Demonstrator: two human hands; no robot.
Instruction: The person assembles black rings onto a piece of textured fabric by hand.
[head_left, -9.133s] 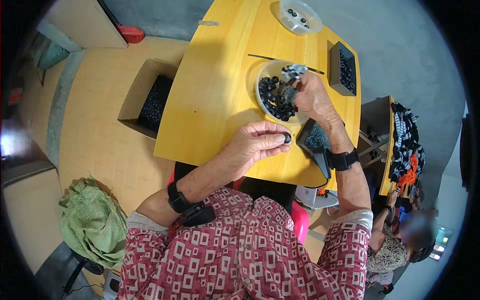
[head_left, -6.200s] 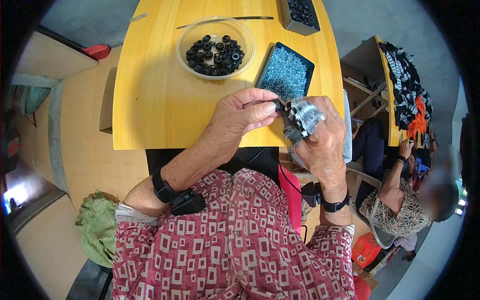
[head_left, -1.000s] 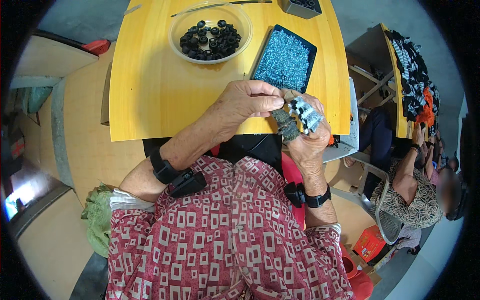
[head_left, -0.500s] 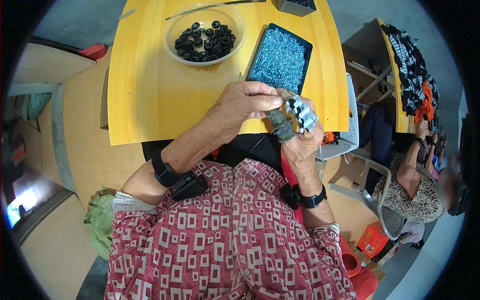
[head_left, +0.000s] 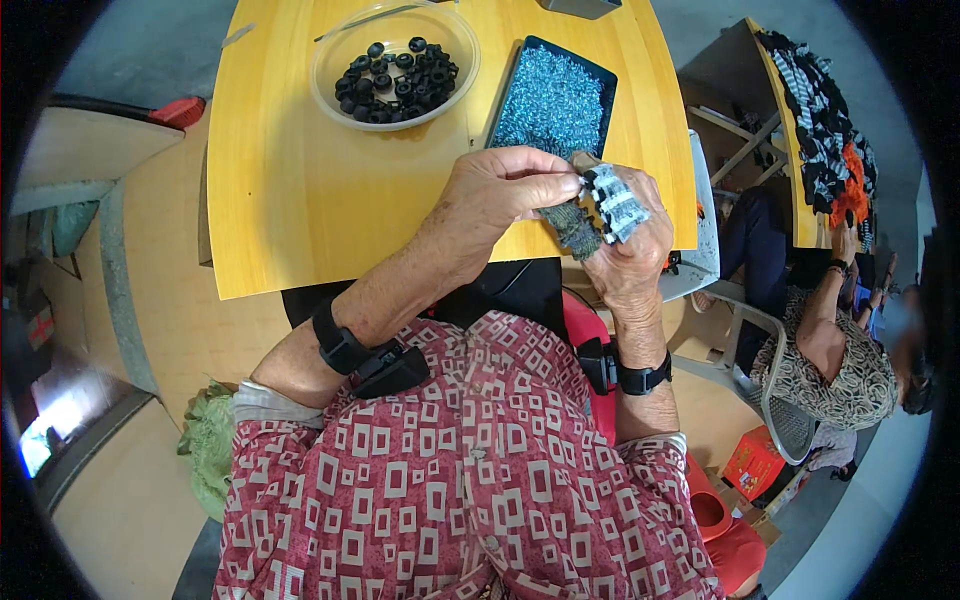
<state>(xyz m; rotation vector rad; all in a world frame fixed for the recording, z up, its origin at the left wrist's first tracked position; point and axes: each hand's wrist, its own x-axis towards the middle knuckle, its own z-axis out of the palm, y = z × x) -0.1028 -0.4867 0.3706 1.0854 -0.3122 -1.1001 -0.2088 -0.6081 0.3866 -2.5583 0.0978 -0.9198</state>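
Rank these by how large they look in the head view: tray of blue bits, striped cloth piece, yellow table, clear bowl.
1. Yellow table
2. Clear bowl
3. Tray of blue bits, its near end partly hidden
4. Striped cloth piece

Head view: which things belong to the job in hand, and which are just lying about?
Likely in the job:
cloth pieces on the right hand
blue beads in the tray
black parts in the bowl

Likely just lying about:
red broom
green sack
red box
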